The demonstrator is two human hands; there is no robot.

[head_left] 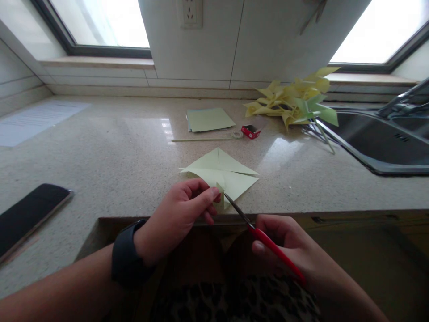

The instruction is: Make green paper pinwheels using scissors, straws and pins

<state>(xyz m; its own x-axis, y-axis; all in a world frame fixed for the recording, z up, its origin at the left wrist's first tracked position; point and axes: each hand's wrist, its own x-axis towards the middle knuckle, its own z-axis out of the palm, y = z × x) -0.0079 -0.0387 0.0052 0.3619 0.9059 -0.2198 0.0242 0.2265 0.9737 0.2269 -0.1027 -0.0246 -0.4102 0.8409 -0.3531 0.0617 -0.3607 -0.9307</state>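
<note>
A pale green square of paper [225, 172] with diagonal cuts lies at the front edge of the counter. My left hand [181, 214], a dark watch on its wrist, pinches the paper's near corner between thumb and fingers. My right hand [288, 243] holds red-handled scissors [264, 237]; their blades point up-left and meet the paper at that pinched corner.
A stack of green paper [209, 119], a thin stick [201, 140], a tape roll [237, 134] and a small red box [250, 131] lie farther back. A pile of yellow-green paper pinwheels [295, 103] sits beside the sink [385, 143]. A dark phone [28, 214] rests at left.
</note>
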